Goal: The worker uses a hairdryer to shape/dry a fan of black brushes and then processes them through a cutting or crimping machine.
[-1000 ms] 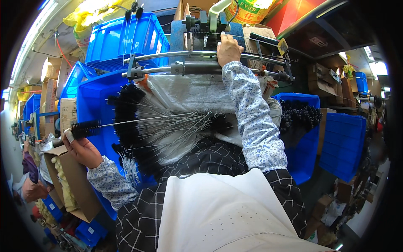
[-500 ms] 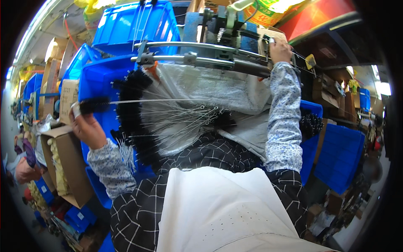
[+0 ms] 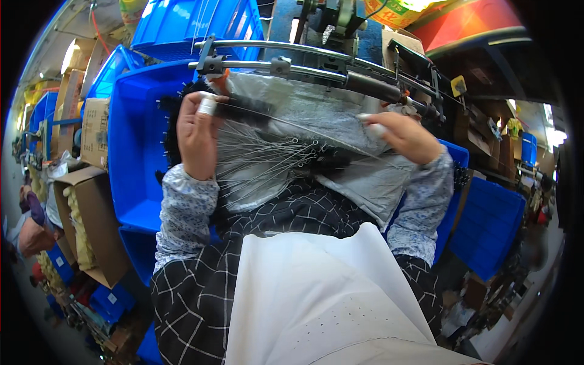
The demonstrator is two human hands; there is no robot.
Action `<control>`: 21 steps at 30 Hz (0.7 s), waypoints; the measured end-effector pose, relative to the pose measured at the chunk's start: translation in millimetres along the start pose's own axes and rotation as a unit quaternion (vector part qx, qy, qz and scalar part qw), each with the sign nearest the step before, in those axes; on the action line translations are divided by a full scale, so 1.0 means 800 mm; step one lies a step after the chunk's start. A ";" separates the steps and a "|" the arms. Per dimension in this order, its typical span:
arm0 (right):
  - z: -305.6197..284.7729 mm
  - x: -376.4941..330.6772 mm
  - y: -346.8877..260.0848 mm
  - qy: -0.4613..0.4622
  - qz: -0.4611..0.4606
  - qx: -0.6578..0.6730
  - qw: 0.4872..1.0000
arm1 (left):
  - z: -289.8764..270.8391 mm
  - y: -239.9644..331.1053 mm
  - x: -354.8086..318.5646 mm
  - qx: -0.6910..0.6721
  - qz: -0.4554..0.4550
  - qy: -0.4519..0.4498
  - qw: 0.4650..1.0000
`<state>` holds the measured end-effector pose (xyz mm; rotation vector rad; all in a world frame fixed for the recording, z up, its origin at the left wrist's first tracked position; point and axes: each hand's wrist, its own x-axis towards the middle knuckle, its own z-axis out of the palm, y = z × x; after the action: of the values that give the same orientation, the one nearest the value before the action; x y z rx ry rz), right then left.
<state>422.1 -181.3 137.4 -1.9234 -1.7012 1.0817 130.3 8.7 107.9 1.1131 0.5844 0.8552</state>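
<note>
My left hand (image 3: 196, 139), with white tape on one finger, grips the bristled end of a black wire brush (image 3: 249, 109). The brush's thin wire stem runs right to my right hand (image 3: 406, 137), which pinches its far end. Both hands are raised over a grey plastic sheet (image 3: 359, 170) on my lap. On the sheet lies a pile of several more wire brushes (image 3: 267, 161), their looped stems fanned out and black bristles at the edges. Just above my hands is a machine with two metal rails (image 3: 304, 70).
Large blue plastic bins (image 3: 137, 140) stand to the left and behind the machine, and more blue bins (image 3: 490, 225) stand to the right. Open cardboard boxes (image 3: 91, 219) sit at the lower left. A white apron (image 3: 316, 298) covers my front.
My right hand has come down from the machine's rail and taken the wire's free end. My left hand has swung the brush in from the far left to the middle.
</note>
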 end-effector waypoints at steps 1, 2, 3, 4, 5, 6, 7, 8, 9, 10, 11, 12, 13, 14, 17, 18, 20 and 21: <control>0.020 0.021 -0.025 -0.031 -0.017 0.040 0.999 | 0.025 -0.006 -0.003 0.008 -0.017 -0.019 1.000; 0.041 0.038 -0.048 -0.031 -0.030 0.110 0.993 | 0.039 -0.012 -0.010 0.040 -0.011 -0.029 0.999; 0.054 0.034 -0.077 -0.013 -0.048 0.171 0.984 | 0.051 -0.014 -0.023 0.101 0.004 -0.057 0.993; 0.068 0.044 -0.096 -0.011 -0.011 0.199 0.980 | 0.052 -0.017 -0.029 0.141 0.012 -0.077 0.987; 0.076 0.050 -0.103 -0.011 0.028 0.228 0.973 | 0.052 -0.021 -0.035 0.179 0.017 -0.097 0.979; 0.078 0.055 -0.092 -0.005 0.030 0.229 0.973 | 0.048 -0.013 -0.035 0.156 -0.008 -0.093 0.983; 0.079 0.062 -0.073 0.106 -0.017 0.149 0.983 | 0.039 -0.004 -0.030 0.131 -0.035 -0.093 0.986; 0.077 0.069 -0.051 0.213 -0.062 0.064 0.973 | 0.013 -0.006 -0.024 0.172 -0.007 -0.086 0.981; 0.062 0.081 -0.020 0.333 -0.051 -0.034 0.941 | -0.021 -0.003 -0.019 0.256 0.013 -0.041 0.966; 0.038 0.091 0.004 0.389 0.040 -0.109 0.914 | -0.056 0.009 -0.020 0.362 0.013 0.034 0.931; 0.016 0.096 0.039 0.445 0.081 -0.217 0.865 | -0.093 0.008 -0.022 0.423 0.014 0.108 0.900; 0.001 0.098 0.074 0.471 0.106 -0.258 0.837 | -0.124 0.008 -0.025 0.523 0.044 0.151 0.838; -0.006 0.103 0.090 0.453 0.163 -0.272 0.833 | -0.153 0.009 -0.034 0.573 0.009 0.169 0.802; -0.012 0.105 0.097 0.444 0.185 -0.285 0.829 | -0.175 0.000 -0.040 0.626 0.022 0.163 0.763; -0.018 0.111 0.097 0.427 0.223 -0.295 0.825 | -0.199 -0.008 -0.057 0.582 -0.123 0.087 0.799; -0.018 0.114 0.095 0.420 0.238 -0.294 0.825 | -0.201 -0.016 -0.060 0.557 -0.086 0.106 0.819; -0.018 0.121 0.096 0.426 0.235 -0.299 0.821 | -0.188 -0.011 -0.058 0.549 -0.111 0.120 0.820; -0.018 0.122 0.097 0.432 0.232 -0.304 0.817 | -0.185 -0.010 -0.058 0.541 -0.135 0.135 0.819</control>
<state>484.2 -102.1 62.2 -2.6856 -1.0988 -0.3620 -7.7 46.6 48.3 1.8699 1.5449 0.3768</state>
